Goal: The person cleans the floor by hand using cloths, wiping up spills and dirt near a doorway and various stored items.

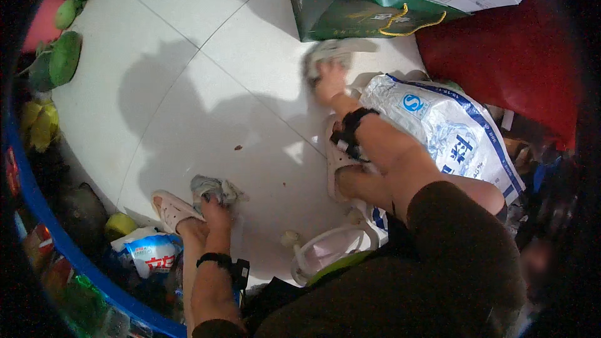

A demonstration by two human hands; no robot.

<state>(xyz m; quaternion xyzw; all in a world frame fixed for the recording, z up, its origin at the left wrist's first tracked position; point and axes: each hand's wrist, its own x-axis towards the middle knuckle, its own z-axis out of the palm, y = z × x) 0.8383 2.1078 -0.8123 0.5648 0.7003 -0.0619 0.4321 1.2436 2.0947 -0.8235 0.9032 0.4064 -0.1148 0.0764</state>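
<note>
My left hand (215, 206) is closed around a crumpled grey cloth (206, 184), just above the floor beside a pale perforated clog (174, 208) on my left foot. Farther out, my right hand (330, 82) presses on a second greyish cloth (324, 51) against the white tiled floor (253, 117), close to a dark green paper bag; this hand and cloth are blurred. Small brown bits (238, 148) lie on the tiles between my hands. Both wrists wear black straps.
The green paper bag (338, 14) with yellow cord handles stands at the top right. A white woven sack (422, 112) lies beside my right arm, near a red surface (507, 65). Green fruits (65, 58) and a blue-white packet (154, 249) line the left. A white basket-like item (328, 249) is near my body.
</note>
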